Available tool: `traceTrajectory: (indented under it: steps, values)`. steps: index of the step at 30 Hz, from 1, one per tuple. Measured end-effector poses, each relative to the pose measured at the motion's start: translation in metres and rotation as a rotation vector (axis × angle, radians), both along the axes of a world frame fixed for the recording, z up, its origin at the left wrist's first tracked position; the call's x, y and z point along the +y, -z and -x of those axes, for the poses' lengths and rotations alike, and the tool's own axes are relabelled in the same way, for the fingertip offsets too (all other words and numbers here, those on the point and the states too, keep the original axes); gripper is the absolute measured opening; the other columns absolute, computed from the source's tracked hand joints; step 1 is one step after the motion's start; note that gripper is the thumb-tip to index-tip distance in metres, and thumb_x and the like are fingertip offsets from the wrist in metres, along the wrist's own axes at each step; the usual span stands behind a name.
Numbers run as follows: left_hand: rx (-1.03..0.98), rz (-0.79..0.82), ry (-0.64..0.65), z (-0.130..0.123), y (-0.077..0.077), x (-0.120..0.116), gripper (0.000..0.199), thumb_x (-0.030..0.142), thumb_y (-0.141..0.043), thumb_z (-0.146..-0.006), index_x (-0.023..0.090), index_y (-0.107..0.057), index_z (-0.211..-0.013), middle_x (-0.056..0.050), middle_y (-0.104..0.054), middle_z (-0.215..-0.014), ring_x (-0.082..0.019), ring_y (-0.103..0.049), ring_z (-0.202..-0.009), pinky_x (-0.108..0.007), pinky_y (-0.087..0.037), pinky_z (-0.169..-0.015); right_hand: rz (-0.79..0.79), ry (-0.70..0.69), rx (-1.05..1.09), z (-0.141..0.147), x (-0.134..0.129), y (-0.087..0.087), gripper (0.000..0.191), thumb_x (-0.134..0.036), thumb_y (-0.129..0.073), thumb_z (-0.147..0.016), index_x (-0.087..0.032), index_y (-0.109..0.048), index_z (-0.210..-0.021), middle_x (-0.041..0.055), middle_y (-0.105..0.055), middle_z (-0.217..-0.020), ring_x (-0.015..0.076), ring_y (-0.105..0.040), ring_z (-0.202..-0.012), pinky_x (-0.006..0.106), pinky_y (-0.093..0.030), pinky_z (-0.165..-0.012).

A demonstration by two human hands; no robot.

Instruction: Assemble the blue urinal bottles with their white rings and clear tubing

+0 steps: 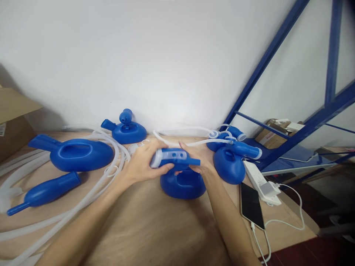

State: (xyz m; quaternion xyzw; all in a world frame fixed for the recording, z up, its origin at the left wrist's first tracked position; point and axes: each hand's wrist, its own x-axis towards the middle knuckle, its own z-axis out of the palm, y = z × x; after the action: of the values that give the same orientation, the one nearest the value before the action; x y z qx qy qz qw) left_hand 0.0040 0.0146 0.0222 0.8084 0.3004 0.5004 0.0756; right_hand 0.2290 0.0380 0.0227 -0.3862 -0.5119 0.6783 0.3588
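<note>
A blue funnel-shaped tube (181, 159) with a white ring at its wide left end and a narrow spout at its right lies across both hands. My left hand (145, 160) is closed round the ringed end, thumb along the near side. My right hand (198, 162) is closed on it near the spout, its fingers partly hidden behind. A pale strip with two dark spots shows on top, slightly blurred. Just below stands a blue urinal bottle (180, 188) with a handle opening; whether the tube joins its neck is hidden.
At left are a blue bottle (97, 155), a loose blue tube (50, 190) and coiled clear hoses (83, 207). Another bottle (129, 133) stands by the wall. At right are assembled bottles (229, 166), a phone (252, 205), a power strip (257, 177) and a blue metal rack (263, 62).
</note>
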Motion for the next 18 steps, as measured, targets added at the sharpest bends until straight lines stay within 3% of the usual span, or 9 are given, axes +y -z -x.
traceTrajectory:
  steps: [3, 6, 8, 10, 13, 18]
  values:
    - [-0.220, 0.315, -0.167, 0.000, -0.008, 0.000, 0.038, 0.057, -0.069, -0.089, 0.021, -0.063, -0.098, 0.000, -0.065, -0.079, -0.019, -0.062, -0.067, -0.034, -0.052, -0.066, -0.186, 0.065, 0.048, 0.002, -0.002, -0.004, 0.061, -0.073, -0.053, -0.096, -0.025, -0.072, -0.128, 0.0092, -0.079, -0.117, 0.0278, -0.076, -0.105, 0.038, -0.067, -0.078]
    - [-0.388, 0.571, -0.148, -0.003, -0.012, -0.003, 0.042, 0.063, -0.063, -0.092, 0.021, -0.062, -0.092, 0.001, -0.062, -0.078, -0.018, -0.058, -0.065, -0.030, -0.047, -0.058, -0.511, 0.034, -0.053, 0.007, -0.009, -0.006, 0.067, -0.067, -0.076, -0.083, -0.029, -0.068, -0.138, 0.0068, -0.064, -0.149, 0.0317, -0.059, -0.139, 0.046, -0.055, -0.110]
    - [-0.384, 0.581, -0.112, -0.006, -0.011, -0.006, 0.040, 0.060, -0.062, -0.094, 0.020, -0.064, -0.098, -0.002, -0.069, -0.091, -0.021, -0.065, -0.083, -0.032, -0.053, -0.072, -0.693, 0.082, -0.203, 0.014, -0.014, -0.003, 0.080, -0.058, -0.092, -0.068, -0.027, -0.069, -0.138, 0.0082, -0.064, -0.149, 0.0339, -0.056, -0.142, 0.050, -0.044, -0.121]
    - [-0.356, 0.515, -0.090, -0.010, -0.009, -0.010, 0.039, 0.057, -0.061, -0.095, 0.021, -0.064, -0.111, -0.004, -0.073, -0.107, -0.026, -0.067, -0.102, -0.038, -0.053, -0.092, -0.779, 0.180, -0.291, 0.022, -0.019, 0.001, 0.082, -0.051, -0.098, -0.062, -0.025, -0.070, -0.135, 0.0093, -0.069, -0.141, 0.0347, -0.062, -0.135, 0.052, -0.043, -0.122]
    - [-0.327, 0.429, -0.050, -0.010, -0.005, -0.012, 0.042, 0.055, -0.060, -0.097, 0.022, -0.061, -0.122, -0.007, -0.073, -0.119, -0.029, -0.067, -0.112, -0.043, -0.051, -0.101, -0.804, 0.207, -0.305, 0.030, -0.025, 0.002, 0.070, -0.047, -0.094, -0.069, -0.025, -0.071, -0.131, 0.0084, -0.074, -0.132, 0.0330, -0.067, -0.127, 0.051, -0.048, -0.117]
    - [-0.223, 0.363, 0.051, -0.007, 0.001, -0.013, 0.056, 0.051, -0.064, -0.096, 0.021, -0.053, -0.141, -0.013, -0.066, -0.138, -0.032, -0.064, -0.126, -0.048, -0.048, -0.111, -0.766, 0.163, -0.323, 0.020, -0.032, -0.015, 0.061, -0.041, -0.094, -0.069, -0.025, -0.074, -0.125, 0.0072, -0.074, -0.132, 0.0339, -0.067, -0.127, 0.051, -0.050, -0.115]
